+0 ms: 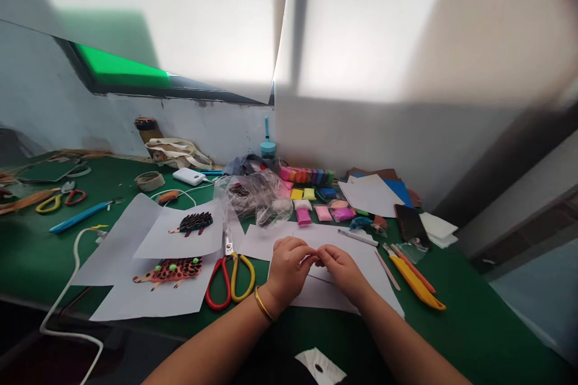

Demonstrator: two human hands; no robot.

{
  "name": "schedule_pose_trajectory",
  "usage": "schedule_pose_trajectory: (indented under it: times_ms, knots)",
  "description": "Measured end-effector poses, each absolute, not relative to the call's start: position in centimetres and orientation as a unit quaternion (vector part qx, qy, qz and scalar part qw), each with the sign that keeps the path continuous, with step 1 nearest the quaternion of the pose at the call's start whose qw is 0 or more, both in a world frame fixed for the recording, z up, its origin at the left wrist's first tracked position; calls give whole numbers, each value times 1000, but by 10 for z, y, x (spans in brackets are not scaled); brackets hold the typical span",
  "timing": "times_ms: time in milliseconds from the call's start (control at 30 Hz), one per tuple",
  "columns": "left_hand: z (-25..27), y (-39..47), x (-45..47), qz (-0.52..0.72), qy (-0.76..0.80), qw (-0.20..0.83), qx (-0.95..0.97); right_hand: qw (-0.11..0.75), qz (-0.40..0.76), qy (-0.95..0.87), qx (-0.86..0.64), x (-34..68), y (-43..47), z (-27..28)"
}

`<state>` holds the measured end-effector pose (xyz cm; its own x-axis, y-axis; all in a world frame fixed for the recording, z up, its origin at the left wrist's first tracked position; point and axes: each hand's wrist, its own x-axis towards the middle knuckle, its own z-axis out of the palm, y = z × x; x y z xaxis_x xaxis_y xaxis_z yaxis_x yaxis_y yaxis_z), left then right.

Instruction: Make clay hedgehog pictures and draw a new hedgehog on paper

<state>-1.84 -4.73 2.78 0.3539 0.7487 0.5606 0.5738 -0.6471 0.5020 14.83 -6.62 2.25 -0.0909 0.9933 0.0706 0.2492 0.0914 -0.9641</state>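
Note:
Above a white sheet of paper (329,298), my left hand (289,271) and my right hand (341,271) meet with their fingertips pinched together. Whatever lies between the fingertips is too small and hidden to name. A gold bangle (263,304) circles the left wrist. Left of that wrist rest large scissors (229,271) with one red and one yellow handle. A pen (358,237) lies on the paper beyond the right hand. Right of it are a thin pink stick (387,271) and a yellow-handled cutter (415,280).
Two sheets carry hedgehog figures, one black (197,222) and one reddish (174,271). Packets of coloured clay (304,215) line the back. A dark phone (410,225) lies right. White cable (74,283) hangs over the left edge. Blue tool (83,216) and small pliers (49,203) lie left.

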Motion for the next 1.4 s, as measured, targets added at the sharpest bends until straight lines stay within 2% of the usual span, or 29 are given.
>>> schedule_pose_trajectory:
  times_ms: [267, 567, 1200, 1400]
  knots:
    - [27, -61, -29, 359, 351, 58, 863, 404, 524, -582, -473, 151, -83, 26]
    - [23, -86, -35, 352, 282, 20, 892, 396, 523, -578, -485, 150, -118, 20]
    - [26, -85, -34, 431, 225, 30, 873, 416, 555, -526, -493, 144, -131, 26]
    - [27, -85, -35, 406, 217, 33, 887, 395, 517, -552, -522, 146, -127, 26]
